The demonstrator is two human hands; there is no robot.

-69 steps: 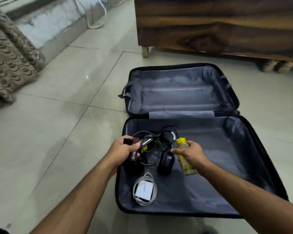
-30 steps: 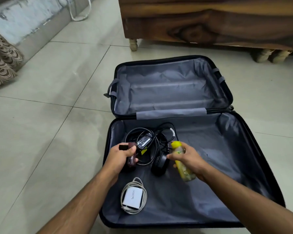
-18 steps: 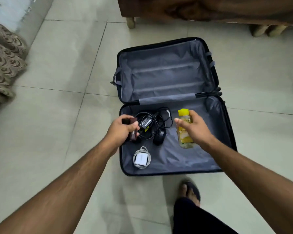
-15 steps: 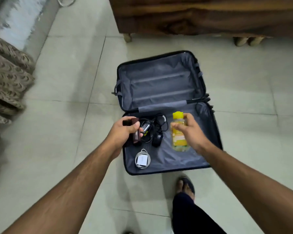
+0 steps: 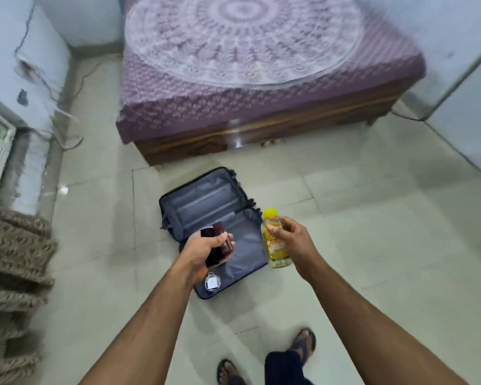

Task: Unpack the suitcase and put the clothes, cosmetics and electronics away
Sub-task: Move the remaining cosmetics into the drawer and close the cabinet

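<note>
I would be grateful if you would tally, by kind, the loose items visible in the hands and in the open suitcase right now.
Cosmetics: 3. The clear plastic bottle with yellow cap in the right hand; the black container and maroon container in the left hand.
Electronics: 1. The white charger with coiled cable in the dark grey-lined suitcase.
Total: 4.

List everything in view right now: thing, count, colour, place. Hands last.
suitcase: 1, black shell, grey lining, open on the floor before the bed
white charger: 1, white, near corner of the suitcase
yellow bottle: 1, yellow cap, in the right hand
dark containers: 2, black and maroon, in the left hand
bed: 1, purple patterned cover, wooden base
sandals: 2, dark, on the feet
left hand: grips the containers
right hand: holds the bottle
</note>
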